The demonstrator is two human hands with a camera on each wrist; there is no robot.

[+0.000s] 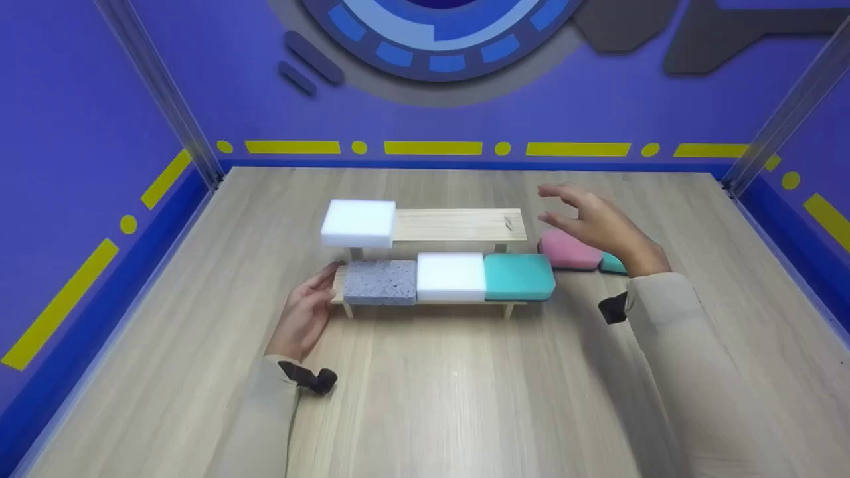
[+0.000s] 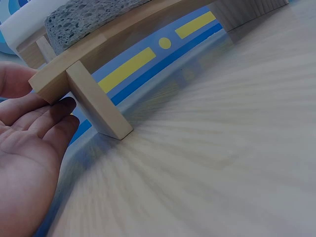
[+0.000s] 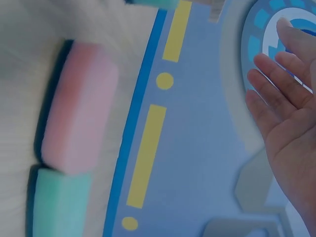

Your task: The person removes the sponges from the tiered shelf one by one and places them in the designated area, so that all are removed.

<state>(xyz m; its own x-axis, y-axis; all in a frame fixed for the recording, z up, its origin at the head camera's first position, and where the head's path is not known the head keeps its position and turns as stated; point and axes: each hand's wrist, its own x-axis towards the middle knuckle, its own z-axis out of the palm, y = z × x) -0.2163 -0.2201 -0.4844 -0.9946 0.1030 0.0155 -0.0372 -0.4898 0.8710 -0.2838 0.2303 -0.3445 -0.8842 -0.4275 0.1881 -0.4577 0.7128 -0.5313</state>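
Two low wooden stands are on the table, one behind the other. My left hand (image 1: 304,317) grips the left end of the front stand (image 2: 101,106), with the fingers (image 2: 52,118) under its plank. Along that plank sit a grey pumice stone (image 1: 380,281), a white sponge (image 1: 451,276) and a green scouring sponge (image 1: 519,276) at the right end. The rear stand (image 1: 458,224) carries another white sponge (image 1: 358,222) on its left end. Holding nothing, my right hand (image 1: 604,222) hovers with fingers spread above a pink sponge (image 1: 570,249).
A second green sponge (image 1: 612,263) lies beside the pink one, partly hidden by my right wrist. Both lie on the wood-grain table (image 1: 451,398), right of the stands. Blue panels (image 1: 438,123) with yellow marks wall in the back and sides.
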